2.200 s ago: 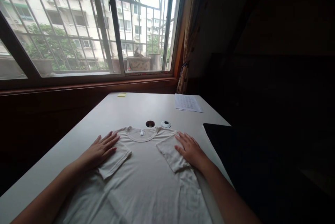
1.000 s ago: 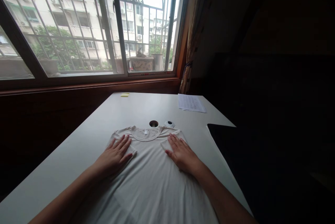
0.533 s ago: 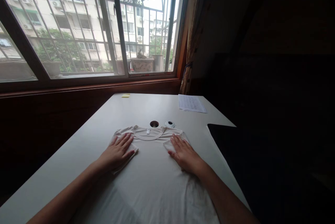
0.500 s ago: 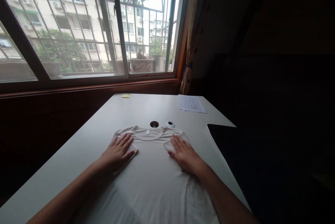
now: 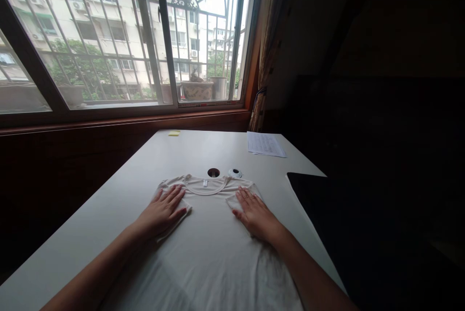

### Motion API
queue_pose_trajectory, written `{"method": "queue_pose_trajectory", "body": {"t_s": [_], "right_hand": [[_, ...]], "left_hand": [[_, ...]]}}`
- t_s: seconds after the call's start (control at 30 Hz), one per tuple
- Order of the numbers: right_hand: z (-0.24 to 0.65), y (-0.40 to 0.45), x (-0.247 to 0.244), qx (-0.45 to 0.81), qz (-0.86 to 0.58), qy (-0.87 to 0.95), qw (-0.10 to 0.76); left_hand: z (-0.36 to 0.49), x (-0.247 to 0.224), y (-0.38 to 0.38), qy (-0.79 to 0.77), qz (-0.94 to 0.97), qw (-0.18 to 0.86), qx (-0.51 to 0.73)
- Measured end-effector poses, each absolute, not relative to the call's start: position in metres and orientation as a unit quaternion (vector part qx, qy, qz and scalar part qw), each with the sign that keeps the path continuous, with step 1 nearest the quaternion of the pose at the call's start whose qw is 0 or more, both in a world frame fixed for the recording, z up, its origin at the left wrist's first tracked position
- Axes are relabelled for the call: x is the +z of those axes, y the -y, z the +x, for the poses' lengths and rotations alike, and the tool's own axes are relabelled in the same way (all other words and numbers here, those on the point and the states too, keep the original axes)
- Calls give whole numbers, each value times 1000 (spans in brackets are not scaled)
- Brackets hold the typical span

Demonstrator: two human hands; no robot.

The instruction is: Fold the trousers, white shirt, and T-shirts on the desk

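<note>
A white T-shirt (image 5: pixel 210 243) lies spread on the white table, its neckline with a small label (image 5: pixel 205 183) facing away from me. Both sleeves are folded inward over the body of the shirt. My left hand (image 5: pixel 165 211) rests flat on the left folded sleeve, fingers stretched toward the shoulder. On the other side, my right hand (image 5: pixel 256 214) lies flat over the right sleeve, its fingers also extended. The shirt's lower end runs out of view at the bottom, partly behind my forearms.
Beyond the collar are a round hole (image 5: pixel 213 173) in the table (image 5: pixel 119 204) and a white ring-shaped cover (image 5: pixel 235 173). Sheets of paper (image 5: pixel 266 144) and a yellow sticky note (image 5: pixel 174 133) lie at the far edge. A barred window (image 5: pixel 119 35) stands behind.
</note>
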State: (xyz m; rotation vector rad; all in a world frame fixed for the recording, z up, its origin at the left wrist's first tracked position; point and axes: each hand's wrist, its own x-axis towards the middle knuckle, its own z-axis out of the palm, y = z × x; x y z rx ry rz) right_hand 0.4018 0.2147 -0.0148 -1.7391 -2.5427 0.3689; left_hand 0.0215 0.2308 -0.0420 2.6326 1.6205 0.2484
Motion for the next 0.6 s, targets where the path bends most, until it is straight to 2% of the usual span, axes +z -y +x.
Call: {"method": "queue_pose_trajectory", "body": {"t_s": [0.6], "right_hand": [[400,-216,-12,119,-565,817,4]], "left_hand": [[20,-46,-232,-521,849,15,85]]}}
